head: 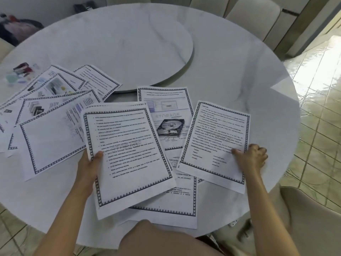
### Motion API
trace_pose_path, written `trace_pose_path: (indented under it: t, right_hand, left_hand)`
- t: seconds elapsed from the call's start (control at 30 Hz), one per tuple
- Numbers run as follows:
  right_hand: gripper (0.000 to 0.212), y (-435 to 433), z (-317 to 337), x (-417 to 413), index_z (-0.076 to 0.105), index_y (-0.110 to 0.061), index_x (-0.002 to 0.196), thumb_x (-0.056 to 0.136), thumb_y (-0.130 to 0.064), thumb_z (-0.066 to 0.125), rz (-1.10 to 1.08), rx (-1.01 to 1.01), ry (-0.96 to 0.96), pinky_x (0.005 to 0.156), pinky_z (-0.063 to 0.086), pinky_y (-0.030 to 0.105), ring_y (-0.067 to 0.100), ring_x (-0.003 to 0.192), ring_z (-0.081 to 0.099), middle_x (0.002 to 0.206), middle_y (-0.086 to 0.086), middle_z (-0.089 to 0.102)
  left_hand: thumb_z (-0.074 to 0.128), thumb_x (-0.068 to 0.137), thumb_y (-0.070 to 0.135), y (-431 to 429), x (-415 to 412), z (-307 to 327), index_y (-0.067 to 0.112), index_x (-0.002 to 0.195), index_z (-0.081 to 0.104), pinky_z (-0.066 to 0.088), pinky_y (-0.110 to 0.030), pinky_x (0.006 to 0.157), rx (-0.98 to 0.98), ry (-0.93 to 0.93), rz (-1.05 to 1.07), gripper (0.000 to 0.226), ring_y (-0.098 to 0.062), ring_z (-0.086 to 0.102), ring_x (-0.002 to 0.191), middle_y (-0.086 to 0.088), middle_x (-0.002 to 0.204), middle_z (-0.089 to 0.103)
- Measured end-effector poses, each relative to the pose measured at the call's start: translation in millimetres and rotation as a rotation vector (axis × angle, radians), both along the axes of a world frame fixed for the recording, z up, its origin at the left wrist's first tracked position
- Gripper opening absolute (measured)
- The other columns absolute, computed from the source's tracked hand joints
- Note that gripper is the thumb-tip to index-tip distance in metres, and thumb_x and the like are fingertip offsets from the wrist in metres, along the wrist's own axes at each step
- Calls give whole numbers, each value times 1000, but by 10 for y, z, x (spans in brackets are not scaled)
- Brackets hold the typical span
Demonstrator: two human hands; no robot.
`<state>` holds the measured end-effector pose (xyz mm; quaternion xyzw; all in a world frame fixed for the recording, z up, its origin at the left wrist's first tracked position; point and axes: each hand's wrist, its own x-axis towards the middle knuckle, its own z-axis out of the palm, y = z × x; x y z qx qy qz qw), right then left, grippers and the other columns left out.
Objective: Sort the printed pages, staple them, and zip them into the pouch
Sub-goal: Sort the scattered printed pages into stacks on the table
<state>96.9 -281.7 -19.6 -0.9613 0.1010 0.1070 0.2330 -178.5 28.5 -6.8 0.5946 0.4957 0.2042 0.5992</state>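
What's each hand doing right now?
Left hand: grips the bulleted page, thumb on top.
Right hand: pinches the text page at its right edge.

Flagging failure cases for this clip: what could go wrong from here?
The bottom page lies near the table's edge; a nudge may drop it.
Left hand holds the bulleted page and right hand the text page by one edge each; either could slip.
Fanned pages overlap; order could get muddled.
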Motion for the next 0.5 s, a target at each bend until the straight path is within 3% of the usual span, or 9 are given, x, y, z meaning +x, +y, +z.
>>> trace_pose_path:
  t: [0.2,0.3,0.4,0.5]
  right_hand:
    - [69,-62,15,93,37,-2,132,77,-25,73,-34,88,68,107,26,45,38,129,27,138,22,33]
    - [64,-106,12,135,42,-2,130,77,-21,71,-8,112,70,104,33,46,39,125,35,133,22,41]
    - [39,-165,10,159,55,1,114,80,-15,65,18,186,33,87,46,42,37,106,52,117,22,57]
    - [22,-216,65,156,58,4,104,88,-11,55,59,259,-15,72,40,33,29,85,52,104,23,62]
  left_hand:
    - [47,97,16,-43,4,-62,15,135,44,38,-37,103,15,34,5,39,-22,50,116,-7,130,53]
    - [47,97,16,-46,15,-83,14,135,44,38,-39,104,22,49,0,38,-25,50,119,-9,132,52]
    - [48,96,16,-46,37,-99,13,135,44,37,-36,103,23,61,8,39,-26,49,121,-9,134,51]
    - [47,97,15,-68,58,-99,13,135,44,37,-33,100,28,58,-3,39,-23,49,118,-8,132,52]
